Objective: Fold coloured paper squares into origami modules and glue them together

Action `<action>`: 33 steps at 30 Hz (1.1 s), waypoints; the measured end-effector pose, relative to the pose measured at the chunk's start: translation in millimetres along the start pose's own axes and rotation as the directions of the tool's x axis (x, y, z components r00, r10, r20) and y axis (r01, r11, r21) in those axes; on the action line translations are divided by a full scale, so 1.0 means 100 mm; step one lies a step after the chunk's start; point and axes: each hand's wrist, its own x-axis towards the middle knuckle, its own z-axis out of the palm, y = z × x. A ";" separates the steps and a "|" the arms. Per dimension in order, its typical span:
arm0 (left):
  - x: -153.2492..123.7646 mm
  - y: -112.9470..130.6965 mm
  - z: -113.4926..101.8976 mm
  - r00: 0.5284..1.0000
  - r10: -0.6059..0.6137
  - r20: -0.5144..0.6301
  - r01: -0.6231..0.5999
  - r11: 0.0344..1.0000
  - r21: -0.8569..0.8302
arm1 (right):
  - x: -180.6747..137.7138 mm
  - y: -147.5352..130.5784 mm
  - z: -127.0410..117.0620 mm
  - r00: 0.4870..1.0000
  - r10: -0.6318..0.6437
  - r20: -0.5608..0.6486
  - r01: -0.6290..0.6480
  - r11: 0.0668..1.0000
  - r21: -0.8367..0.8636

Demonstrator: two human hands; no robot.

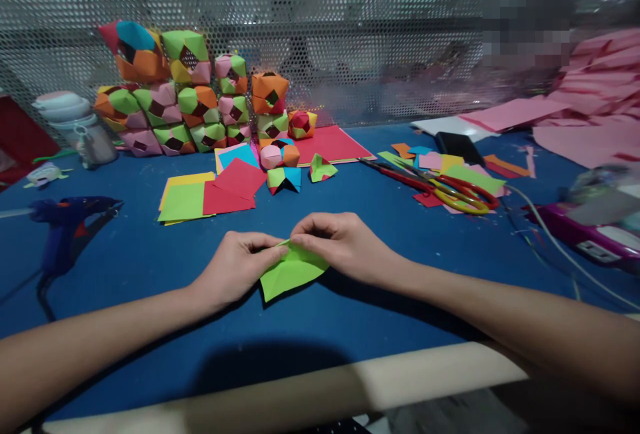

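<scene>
A square of green paper (293, 277), with creases across it, is held a little above the blue table in front of me. My left hand (240, 266) pinches its upper left edge between thumb and fingers. Close beside it, my right hand (345, 244) pinches the upper edge, and its fingers cover the right part of the sheet. Beyond the hands lie loose red paper squares (236, 184) and a green square (183, 202). A small folded red and green paper piece (323, 167) rests farther back, near an open multicoloured paper unit (284, 179).
Stacked folded-paper balls (197, 106) stand along the perforated metal screen (350, 54). At left are a blue glue gun (65, 221) and a jar (75, 127). Scissors (440, 187) lie on paper scraps (470, 177) at right, near a dark phone (459, 147) and a purple object (585, 234).
</scene>
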 end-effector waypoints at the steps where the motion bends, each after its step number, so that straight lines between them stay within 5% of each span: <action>1: 0.00 0.00 0.00 1.000 0.010 -0.001 -0.010 1.000 0.010 | 0.00 0.00 0.00 1.000 -0.007 0.006 0.007 1.000 -0.005; 7: -0.01 0.03 0.01 0.998 0.064 0.002 -0.064 0.996 0.060 | 0.00 0.00 -0.02 0.980 -0.194 0.039 0.197 0.977 -0.082; 17: 0.02 -0.03 0.01 0.997 0.020 0.074 0.013 0.906 -0.423 | 0.04 0.07 -0.09 0.999 0.009 -0.053 -0.007 0.999 0.049; 33: 0.00 0.04 -0.03 0.997 0.062 0.044 -0.064 0.997 0.038 | 0.03 0.02 -0.09 0.992 -0.088 0.096 0.094 0.994 -0.061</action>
